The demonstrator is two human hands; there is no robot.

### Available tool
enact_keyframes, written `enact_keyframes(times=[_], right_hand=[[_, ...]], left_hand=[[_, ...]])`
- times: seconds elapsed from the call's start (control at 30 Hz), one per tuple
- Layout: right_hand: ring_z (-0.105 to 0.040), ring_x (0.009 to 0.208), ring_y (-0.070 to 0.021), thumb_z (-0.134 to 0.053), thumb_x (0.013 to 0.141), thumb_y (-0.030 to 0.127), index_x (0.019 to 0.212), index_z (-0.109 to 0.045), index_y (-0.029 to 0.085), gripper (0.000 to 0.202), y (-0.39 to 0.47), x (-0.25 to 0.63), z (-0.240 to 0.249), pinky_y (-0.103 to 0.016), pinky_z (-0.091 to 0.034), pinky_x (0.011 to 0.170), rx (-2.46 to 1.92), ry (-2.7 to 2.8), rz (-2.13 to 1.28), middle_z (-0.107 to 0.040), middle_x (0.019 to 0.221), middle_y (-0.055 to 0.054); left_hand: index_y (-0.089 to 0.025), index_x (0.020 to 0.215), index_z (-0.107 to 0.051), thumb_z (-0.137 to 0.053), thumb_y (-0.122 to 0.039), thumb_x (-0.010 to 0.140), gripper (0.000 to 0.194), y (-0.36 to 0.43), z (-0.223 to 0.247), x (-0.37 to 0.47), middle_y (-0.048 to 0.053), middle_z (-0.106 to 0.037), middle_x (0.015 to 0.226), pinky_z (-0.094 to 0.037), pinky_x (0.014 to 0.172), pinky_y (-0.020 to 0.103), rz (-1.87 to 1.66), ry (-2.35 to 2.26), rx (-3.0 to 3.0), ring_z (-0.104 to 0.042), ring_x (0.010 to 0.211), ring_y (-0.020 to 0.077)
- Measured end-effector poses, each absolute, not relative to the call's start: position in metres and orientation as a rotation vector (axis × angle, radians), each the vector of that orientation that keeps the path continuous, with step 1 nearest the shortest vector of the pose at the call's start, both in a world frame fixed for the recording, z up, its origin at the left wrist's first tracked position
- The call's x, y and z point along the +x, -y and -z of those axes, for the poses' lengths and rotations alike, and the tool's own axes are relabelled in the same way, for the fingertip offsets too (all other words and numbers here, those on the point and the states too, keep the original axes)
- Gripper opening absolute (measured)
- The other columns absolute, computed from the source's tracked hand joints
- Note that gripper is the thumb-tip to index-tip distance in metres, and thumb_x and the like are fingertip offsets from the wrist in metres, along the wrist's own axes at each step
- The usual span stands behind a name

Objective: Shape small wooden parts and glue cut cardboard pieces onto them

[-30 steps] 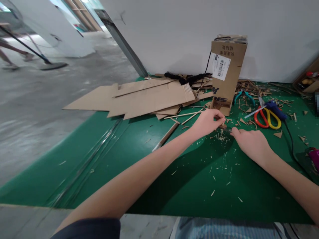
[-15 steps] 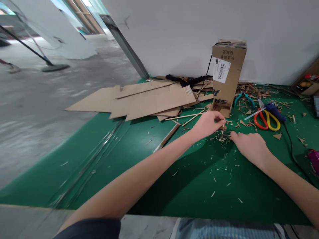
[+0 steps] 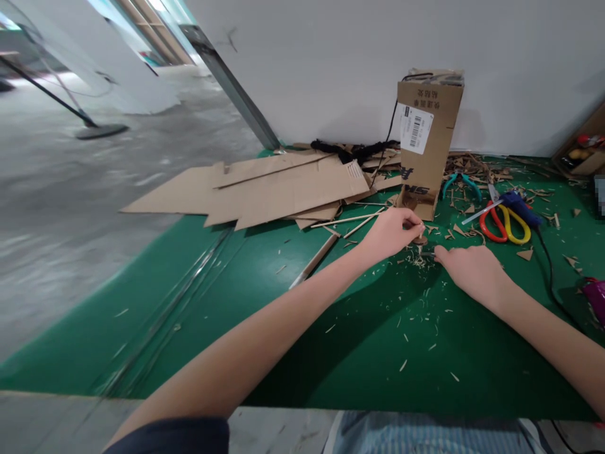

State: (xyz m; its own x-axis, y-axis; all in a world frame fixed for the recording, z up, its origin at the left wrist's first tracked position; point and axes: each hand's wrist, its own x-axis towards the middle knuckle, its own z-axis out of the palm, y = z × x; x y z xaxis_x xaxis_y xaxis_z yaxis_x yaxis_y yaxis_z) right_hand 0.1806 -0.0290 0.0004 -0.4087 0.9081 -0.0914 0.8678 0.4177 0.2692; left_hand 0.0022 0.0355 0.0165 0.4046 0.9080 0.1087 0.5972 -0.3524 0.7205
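Pinched between the fingertips of my left hand is a short, pale wooden stick, its upper part covered by the fingers. Just beneath it lies a small brown round piece. My right hand is closed around a tool whose thin grey blade points left towards the stick; its handle is hidden in the fist. Pale wood shavings are heaped under the blade, with more scattered over the green tabletop.
Behind my hands stands a tall cardboard box. Flat cardboard sheets and thin sticks lie left. On the right are teal pliers, scissors, a blue glue gun with its cord, and cardboard scraps.
The view has shifted slightly. My hands keep nearly the same places and grips, with the blade still close by the stick.
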Motion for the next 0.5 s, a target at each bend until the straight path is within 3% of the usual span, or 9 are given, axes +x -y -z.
enact_keyframes(times=[0.27,0.4,0.5], right_hand=[[-0.062,0.051,-0.0187,-0.030,0.098,0.029,0.103,-0.058,0.018,0.030,0.040,0.184,-0.004,-0.026,-0.030,0.048,1.557,-2.475,-0.224,-0.068,0.065,-0.007],[-0.064,0.055,-0.0191,-0.026,0.099,0.035,0.096,-0.060,0.019,0.037,0.039,0.191,-0.006,-0.026,-0.025,0.047,1.579,-2.496,-0.319,-0.070,0.074,-0.007],[-0.064,0.058,-0.0197,-0.026,0.099,0.039,0.092,-0.061,0.019,0.041,0.034,0.200,-0.006,-0.027,-0.024,0.048,1.594,-2.523,-0.282,-0.069,0.068,-0.007]], left_hand=[[-0.013,0.079,-0.069,-0.059,-0.022,0.082,0.014,-0.038,-0.015,0.002,0.008,-0.072,0.082,-0.050,0.073,0.032,-0.681,-1.279,2.073,-0.064,0.071,0.0174],[-0.013,0.083,-0.069,-0.058,-0.024,0.083,0.016,-0.040,-0.013,0.001,0.008,-0.072,0.083,-0.050,0.067,0.032,-0.677,-1.265,2.022,-0.064,0.068,0.0177],[-0.013,0.082,-0.068,-0.055,-0.023,0.083,0.017,-0.041,-0.016,0.000,0.009,-0.071,0.083,-0.049,0.062,0.030,-0.736,-1.268,1.952,-0.063,0.068,0.0176]])
